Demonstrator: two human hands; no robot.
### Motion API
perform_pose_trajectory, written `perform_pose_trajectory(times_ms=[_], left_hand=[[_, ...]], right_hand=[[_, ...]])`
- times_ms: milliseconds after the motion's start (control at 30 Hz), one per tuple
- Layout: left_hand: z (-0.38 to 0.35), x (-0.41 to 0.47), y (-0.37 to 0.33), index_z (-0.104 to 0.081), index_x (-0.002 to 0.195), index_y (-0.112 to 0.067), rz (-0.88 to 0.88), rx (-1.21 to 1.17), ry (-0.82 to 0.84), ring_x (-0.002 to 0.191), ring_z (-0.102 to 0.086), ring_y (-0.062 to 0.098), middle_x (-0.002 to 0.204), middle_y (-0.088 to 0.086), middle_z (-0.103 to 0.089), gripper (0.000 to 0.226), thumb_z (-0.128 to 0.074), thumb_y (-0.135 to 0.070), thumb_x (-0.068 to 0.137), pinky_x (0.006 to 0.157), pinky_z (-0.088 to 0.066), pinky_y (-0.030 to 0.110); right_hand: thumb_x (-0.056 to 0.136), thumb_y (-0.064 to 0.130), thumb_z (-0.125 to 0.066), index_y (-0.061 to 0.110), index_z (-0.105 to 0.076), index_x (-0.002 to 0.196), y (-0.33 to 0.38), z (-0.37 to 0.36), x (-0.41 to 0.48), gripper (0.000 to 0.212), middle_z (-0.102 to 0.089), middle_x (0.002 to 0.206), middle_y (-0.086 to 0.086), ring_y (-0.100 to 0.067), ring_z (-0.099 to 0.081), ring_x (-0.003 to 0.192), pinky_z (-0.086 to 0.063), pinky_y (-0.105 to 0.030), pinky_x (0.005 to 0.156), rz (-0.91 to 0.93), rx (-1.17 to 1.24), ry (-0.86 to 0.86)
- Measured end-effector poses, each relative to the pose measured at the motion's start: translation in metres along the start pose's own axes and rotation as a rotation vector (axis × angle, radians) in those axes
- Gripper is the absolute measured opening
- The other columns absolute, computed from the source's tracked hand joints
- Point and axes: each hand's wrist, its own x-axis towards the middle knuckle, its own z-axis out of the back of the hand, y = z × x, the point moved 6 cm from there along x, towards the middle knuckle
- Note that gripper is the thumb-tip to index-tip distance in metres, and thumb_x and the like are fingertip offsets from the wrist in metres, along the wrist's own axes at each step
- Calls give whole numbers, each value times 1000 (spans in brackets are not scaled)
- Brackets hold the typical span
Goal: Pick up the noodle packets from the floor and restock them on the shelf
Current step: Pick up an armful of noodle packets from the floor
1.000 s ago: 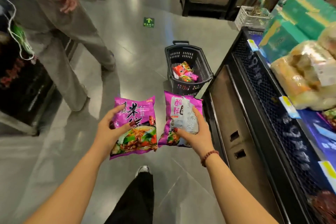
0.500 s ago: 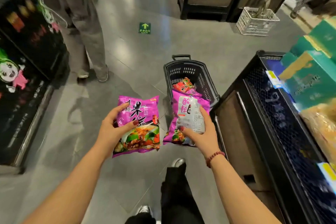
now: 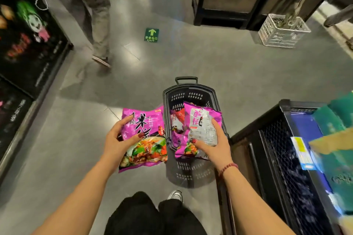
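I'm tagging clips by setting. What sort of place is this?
Most likely a supermarket aisle: a shopping basket holding packets, a shelf with price tags on the right, and a green exit sticker on the floor.

— Where's the shopping basket [image 3: 189, 92]?
— On the floor [image 3: 229, 66] straight ahead, just left of the shelf [image 3: 277, 150], with more packets [image 3: 176, 120] inside.
— And the hands?
— The left hand [image 3: 116, 143] holds a noodle packet [image 3: 145, 139] left of the basket. The right hand [image 3: 215, 147] holds a second packet [image 3: 200, 129] over it.
— Beyond?
— An exit sign [image 3: 151, 34] on the floor, and a wire crate [image 3: 282, 30] far right.
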Motion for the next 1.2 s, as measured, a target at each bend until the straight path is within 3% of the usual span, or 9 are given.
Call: perform_pose_trajectory(times_ms=[133,267,367,567,700,833,967,1100,1200], left_hand=[[-16,48,-5,-61,122,-39,49,-15,3,104,-67,29,124,1,-61,60,-76,-2,76,83,-57,51],[-29,108,-8,-60,126,-34,103,-47,26,97,-69,32,122,5,-62,62,-76,-1,76,79,-58,53],[-38,155,-18,-60,123,-37,110,-32,50,98,-69,29,123,2,-60,60,-76,-3,76,78,-59,50],[-55,224,-23,-59,124,-36,132,32,66,101,-68,21,119,-15,-60,61,-76,-1,77,78,-60,42],[-74,255,-7,-58,122,-38,186,2,77,99,-69,25,123,-2,-60,60,-74,0,79,76,-61,42],[-97,278,32,-59,119,-41,258,-18,57,99,-69,27,124,1,-61,60,-74,0,78,77,-60,46],[-127,299,87,-60,121,-40,283,-12,-4,107,-66,27,127,-4,-60,62,-75,2,78,87,-57,50],[-165,321,151,-60,122,-40,320,-41,-67,110,-65,24,127,-4,-62,64,-75,4,78,93,-53,53],[-194,338,198,-60,123,-36,318,-50,-85,115,-62,21,127,-5,-62,65,-74,7,77,99,-49,52]], right_hand=[[68,18,-87,38,-39,141,8,0,50,90,-47,136,2,-16,-49,123,-48,-39,101,-17,21,11],[64,18,-89,37,-41,141,14,-8,104,93,-51,128,4,-11,-56,111,-56,-36,88,-50,44,15],[68,6,-86,28,-40,142,25,-15,142,90,-54,125,5,-6,-59,103,-57,-28,80,-57,74,-11],[68,10,-86,28,-38,145,27,-27,204,92,-51,124,12,-14,-54,116,-57,-34,86,-105,59,5],[65,25,-88,38,-38,142,10,-21,241,93,-48,129,4,-20,-53,119,-56,-46,90,-136,-27,-11],[57,44,-87,45,-38,138,-27,-17,278,95,-46,132,3,-21,-51,121,-54,-50,92,-180,-85,-4],[56,50,-85,37,-39,141,-80,-12,318,97,-47,132,2,-20,-51,121,-51,-50,96,-203,-142,-11],[66,23,-89,27,-41,144,-140,-10,359,92,-49,138,0,-17,-48,127,-45,-48,105,-190,-169,-11],[64,28,-90,34,-40,144,-186,-15,388,94,-49,131,0,-13,-51,118,-47,-45,103,-192,-210,23]])
